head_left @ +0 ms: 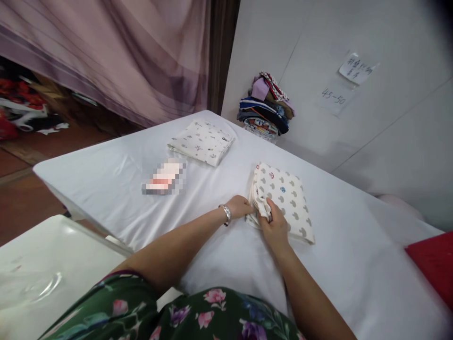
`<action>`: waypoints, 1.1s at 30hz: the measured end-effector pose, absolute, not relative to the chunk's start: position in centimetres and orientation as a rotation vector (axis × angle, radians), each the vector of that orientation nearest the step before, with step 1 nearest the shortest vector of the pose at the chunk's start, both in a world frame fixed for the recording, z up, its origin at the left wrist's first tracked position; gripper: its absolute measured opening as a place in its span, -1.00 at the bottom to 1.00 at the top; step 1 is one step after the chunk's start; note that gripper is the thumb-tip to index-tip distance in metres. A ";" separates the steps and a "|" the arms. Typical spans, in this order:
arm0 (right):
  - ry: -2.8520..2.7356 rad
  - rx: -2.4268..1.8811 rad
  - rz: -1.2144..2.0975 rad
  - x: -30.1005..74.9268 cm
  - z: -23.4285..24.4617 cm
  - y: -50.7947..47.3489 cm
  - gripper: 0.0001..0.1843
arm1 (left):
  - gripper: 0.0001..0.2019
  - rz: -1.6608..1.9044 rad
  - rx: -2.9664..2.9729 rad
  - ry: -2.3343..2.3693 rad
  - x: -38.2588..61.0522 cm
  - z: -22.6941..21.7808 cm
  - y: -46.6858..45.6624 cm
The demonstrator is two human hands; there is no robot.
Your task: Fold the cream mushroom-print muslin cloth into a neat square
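A cream cloth [288, 198] printed with grey mushroom-like shapes lies folded in several layers on the white-covered table [347, 245]. My left hand [239, 207], with a silver bracelet at its wrist, pinches the layered left edge of this cloth. Close beside it, my right hand [275, 225] grips the bunched near-left part, thumb on top; its other fingers are partly hidden under the fabric. Farther back and to the left rests a second folded cloth [201, 141], white with small dark prints, which neither hand touches.
A blurred-out flat object [164, 177] lies on the table left of the cloths. Folded clothes [265, 106] are stacked against the wall behind. A red item [433, 264] sits at the right edge, a white plastic surface [53, 255] at lower left. A pink curtain [141, 52] hangs behind.
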State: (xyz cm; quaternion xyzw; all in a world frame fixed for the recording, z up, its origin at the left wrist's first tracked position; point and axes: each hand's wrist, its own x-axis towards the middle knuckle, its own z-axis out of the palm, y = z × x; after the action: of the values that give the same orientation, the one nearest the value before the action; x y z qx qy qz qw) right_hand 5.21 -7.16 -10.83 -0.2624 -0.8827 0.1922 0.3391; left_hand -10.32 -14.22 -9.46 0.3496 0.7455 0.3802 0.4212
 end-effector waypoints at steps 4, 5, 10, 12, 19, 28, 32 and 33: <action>-2.345 -0.592 0.476 5.2 -10.7 -7.2 -0.54 | -0.79 1.048 0.768 1.692 -10.0 -9.6 -14.1; -2.352 -0.600 0.484 5.3 -10.7 -7.2 -0.54 | -0.78 1.065 0.757 1.673 -9.9 -9.5 -14.1; -2.383 -0.747 0.551 5.5 -10.3 -7.1 -0.54 | -0.84 1.079 0.761 1.668 -9.4 -9.0 -14.2; -2.383 -0.799 0.569 5.6 -10.1 -7.2 -0.53 | -0.84 1.081 0.734 1.609 -9.6 -8.8 -14.2; -2.347 -0.858 0.639 5.8 -9.6 -7.4 -0.49 | -0.72 0.981 0.732 1.626 -10.4 -9.7 -14.0; -2.055 -0.976 1.002 5.6 -9.5 -7.1 -0.49 | -0.89 0.813 0.932 1.908 -10.0 -8.8 -14.6; -2.079 -0.980 0.984 5.7 -9.8 -7.2 -0.49 | -0.87 0.680 1.057 2.000 -10.2 -8.5 -14.7; -2.142 -0.963 0.923 5.7 -10.0 -7.3 -0.50 | -0.85 0.658 1.092 2.022 -10.2 -8.5 -14.7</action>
State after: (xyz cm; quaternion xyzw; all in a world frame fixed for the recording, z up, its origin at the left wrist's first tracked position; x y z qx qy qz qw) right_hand 5.72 -7.28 -9.96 -0.3635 -0.8086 0.3485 0.3043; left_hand -10.18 -14.65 -8.47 0.4249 0.7869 0.2561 0.3669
